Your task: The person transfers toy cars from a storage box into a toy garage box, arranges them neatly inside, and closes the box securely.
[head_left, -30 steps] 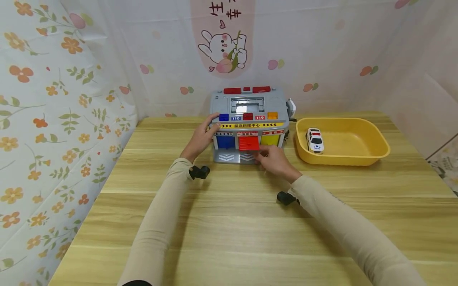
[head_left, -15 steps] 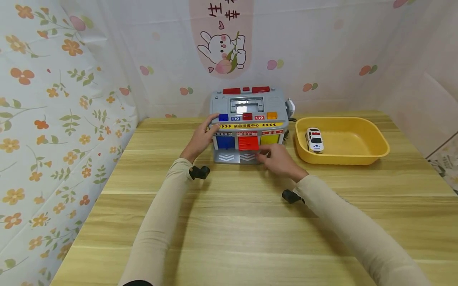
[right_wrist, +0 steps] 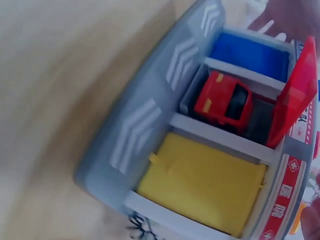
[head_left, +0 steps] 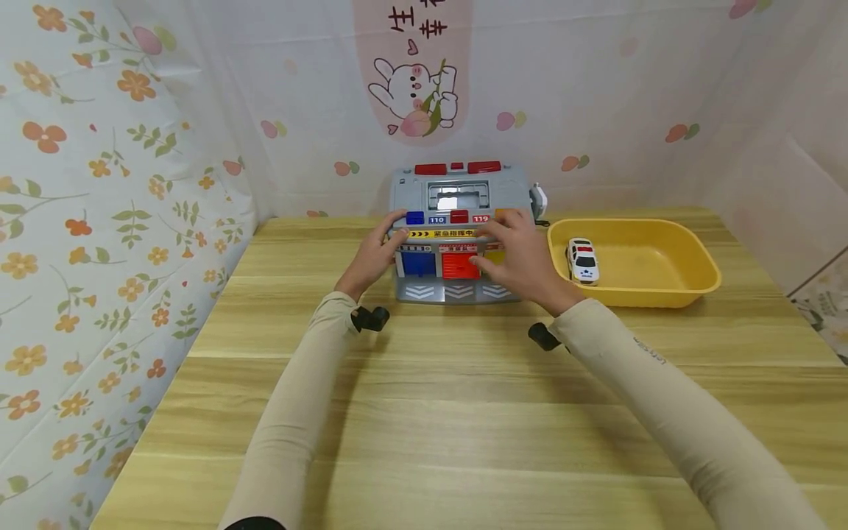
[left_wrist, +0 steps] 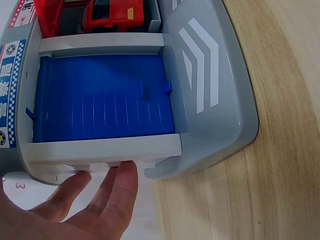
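A grey toy rescue station (head_left: pixel 510 188) stands against the wall in the head view. My left hand (head_left: pixel 367 261) holds its left end, the fingertips (left_wrist: pixel 125 175) pressing the white side wall beside the blue door (left_wrist: pixel 105 100). My right hand (head_left: pixel 526 261) is in front of the right part, fingers at the upper front edge and thumb near the red door (right_wrist: pixel 297 92); nothing shows in its grasp. In the right wrist view that door is swung up, with a red toy vehicle (right_wrist: pixel 217 102) in the middle bay. The yellow door (right_wrist: pixel 202 182) is down.
To the right, a yellow tray (head_left: pixel 649 297) holds a white toy police car (head_left: pixel 584 261) at its left side. Both stand on the wooden table (head_left: pixel 430 427). A patterned cloth (head_left: pixel 298 88) hangs behind the station.
My right hand has risen from the low front beside the red door to the station's upper front edge. The left hand has stayed on the left end.
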Available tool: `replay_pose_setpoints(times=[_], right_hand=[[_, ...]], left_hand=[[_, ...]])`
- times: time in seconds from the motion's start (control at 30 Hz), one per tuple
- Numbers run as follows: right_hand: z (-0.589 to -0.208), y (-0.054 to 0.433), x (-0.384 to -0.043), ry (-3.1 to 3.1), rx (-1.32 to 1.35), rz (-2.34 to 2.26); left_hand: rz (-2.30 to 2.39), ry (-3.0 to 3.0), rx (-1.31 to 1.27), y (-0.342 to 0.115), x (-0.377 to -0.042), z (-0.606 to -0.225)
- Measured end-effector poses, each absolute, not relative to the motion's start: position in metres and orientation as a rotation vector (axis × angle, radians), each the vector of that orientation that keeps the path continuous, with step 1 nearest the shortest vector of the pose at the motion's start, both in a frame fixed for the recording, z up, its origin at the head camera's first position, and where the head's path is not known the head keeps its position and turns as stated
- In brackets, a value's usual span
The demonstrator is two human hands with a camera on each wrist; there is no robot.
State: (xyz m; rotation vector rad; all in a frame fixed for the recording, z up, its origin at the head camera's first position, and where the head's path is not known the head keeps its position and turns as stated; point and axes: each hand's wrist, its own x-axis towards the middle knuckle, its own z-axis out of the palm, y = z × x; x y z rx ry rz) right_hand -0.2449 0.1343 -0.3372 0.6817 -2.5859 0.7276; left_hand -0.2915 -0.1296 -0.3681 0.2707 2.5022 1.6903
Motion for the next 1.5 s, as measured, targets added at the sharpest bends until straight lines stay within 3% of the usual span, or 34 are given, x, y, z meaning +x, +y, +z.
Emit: replay_pose_setpoints(times=[0.43, 0.97, 1.5], right_hand=[[-0.347, 0.123, -0.270, -2.723, 0.701, 0.129], [-0.369, 0.118, -0.284, -2.468, 0.609, -0.019], [-0.376, 0.117, -0.290, -2.422, 0.611, -0.131]], left_hand=[[1.672, 2.518, 0.278, -0.128, -0.292, -0.369], [1.674, 2.523, 0.297, -0.126, -0.291, -0.362], [1.302, 2.957, 0.340, -0.128, -0.287, -0.354]])
